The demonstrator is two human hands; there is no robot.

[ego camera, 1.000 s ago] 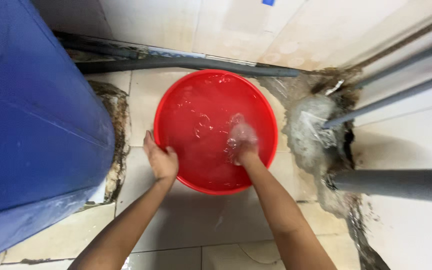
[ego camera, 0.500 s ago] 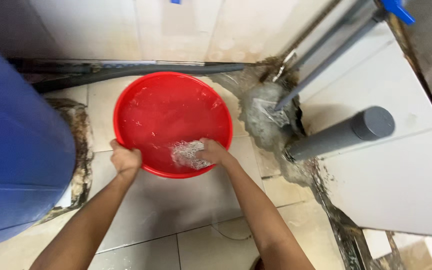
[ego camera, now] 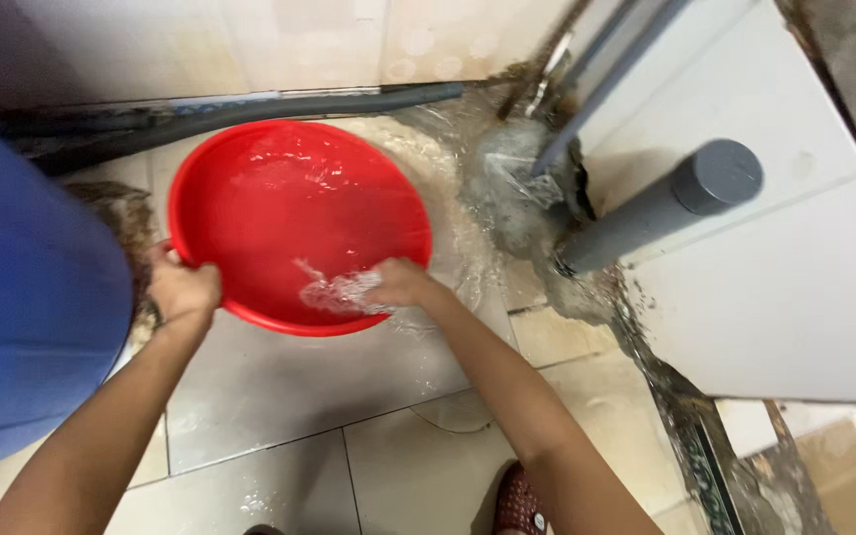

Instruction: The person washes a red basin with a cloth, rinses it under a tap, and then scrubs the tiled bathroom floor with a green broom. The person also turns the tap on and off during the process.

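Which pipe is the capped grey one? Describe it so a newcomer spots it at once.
Start at the red basin on the tiled floor, gripped by the left hand. Look right, past the wet drain corner, to the white tiled ledge. The capped grey pipe sticks out there: thick, short, with a flat round end, unlike the thin pipes slanting above it.

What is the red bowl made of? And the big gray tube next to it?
The red basin looks like plastic: thin rim, even bright colour, glossy wet shine. The gray pipe is probably plastic too: smooth, matte, uniform gray with a flat capped end, though painted metal cannot be ruled out.
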